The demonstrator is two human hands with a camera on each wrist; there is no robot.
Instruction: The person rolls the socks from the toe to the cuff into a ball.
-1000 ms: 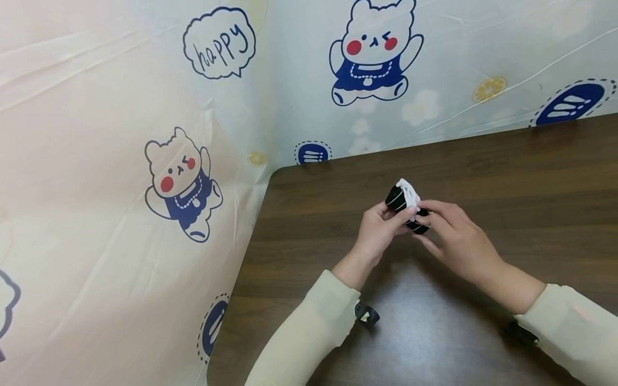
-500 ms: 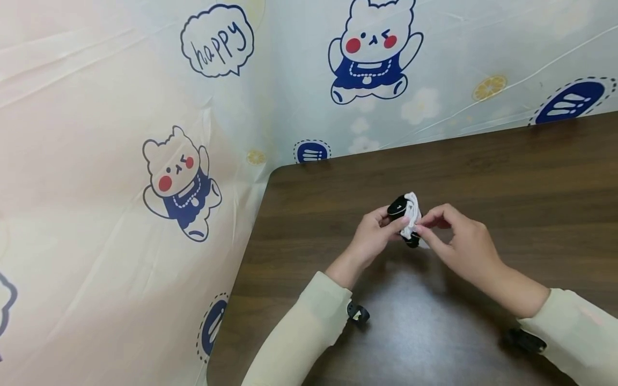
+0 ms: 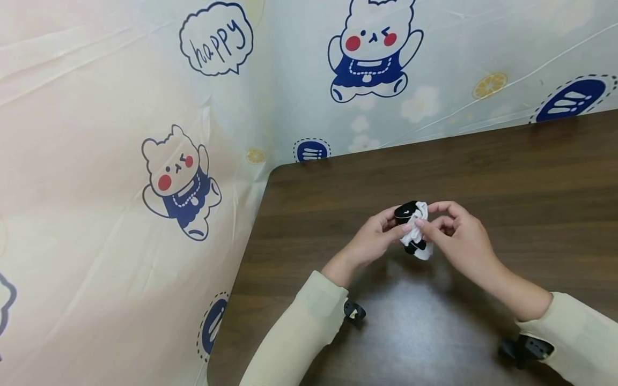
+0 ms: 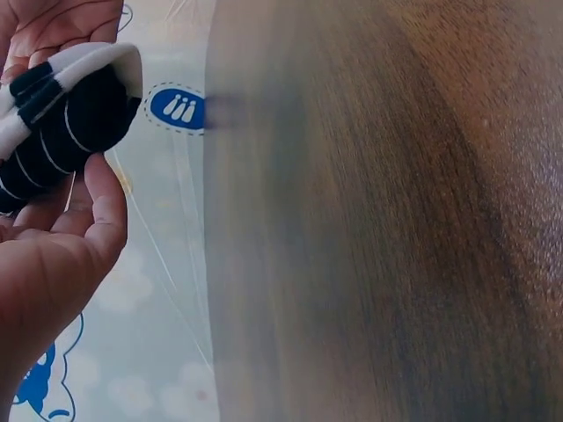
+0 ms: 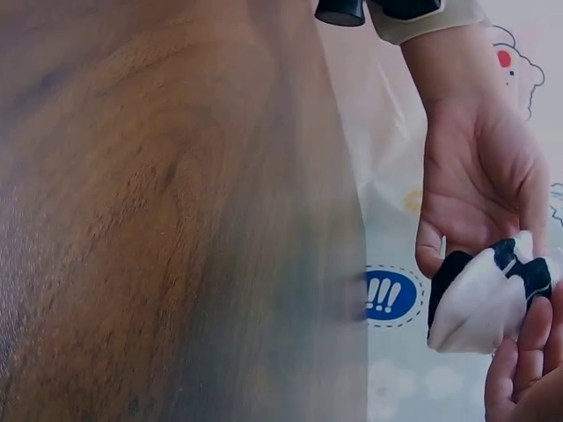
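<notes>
A rolled-up sock bundle point(image 3: 415, 228), black with thin white lines and a white part folded over it, is held up between both hands above the table. My left hand point(image 3: 364, 244) grips it from the left, thumb on the white cloth. From the right, my right hand point(image 3: 461, 241) pinches the white fabric between thumb and fingers. The left wrist view shows the black side of the sock bundle point(image 4: 84, 123) resting against curled fingers point(image 4: 106, 207). In the right wrist view the white fold of the sock bundle point(image 5: 484, 303) faces the camera, with black patches along its edge.
Below the hands lies a dark wood-grain table point(image 3: 309, 214) with a rounded far left corner. Printed cloth point(image 3: 96, 214) with cartoon bears hangs along its left and far sides. Both wrists carry small black devices, one at the left cuff point(image 3: 354, 311).
The sock bundle has come slightly nearer the person and turned, with more white fabric showing. My right fingers have shifted from the bundle's side to pinching the white fold.
</notes>
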